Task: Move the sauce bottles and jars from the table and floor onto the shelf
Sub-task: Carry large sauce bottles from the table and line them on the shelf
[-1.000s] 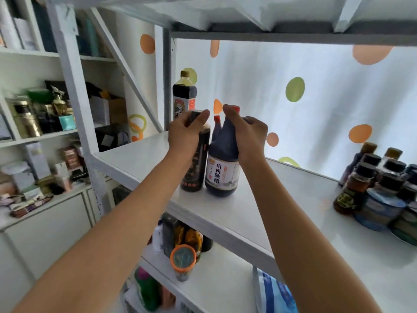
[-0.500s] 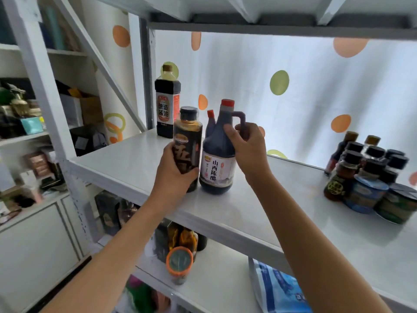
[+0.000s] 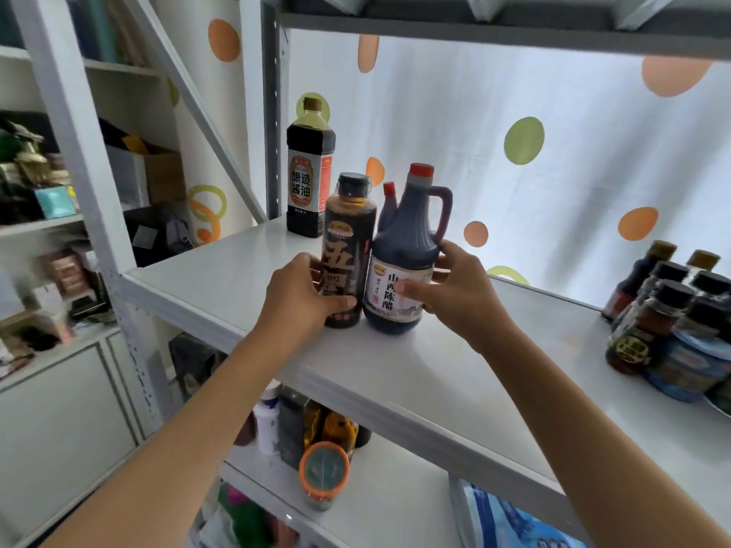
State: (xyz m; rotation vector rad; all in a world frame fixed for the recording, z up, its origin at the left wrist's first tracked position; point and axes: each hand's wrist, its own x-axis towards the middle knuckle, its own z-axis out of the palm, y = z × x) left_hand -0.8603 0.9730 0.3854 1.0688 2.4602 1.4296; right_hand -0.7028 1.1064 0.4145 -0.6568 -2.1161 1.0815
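- The left hand is wrapped around the lower body of the black-capped sauce bottle, which stands on the white shelf near its front edge.
- The right hand clasps the belly of the handled vinegar jug, thumb on its label; jug and bottle touch.
- Behind them are a small red-capped bottle and a tall soy sauce bottle.
- A cluster of jars crowds the shelf's right end, with bare board between.

Left hand grips the dark bottle, right hand the vinegar jug (both upright, touching).
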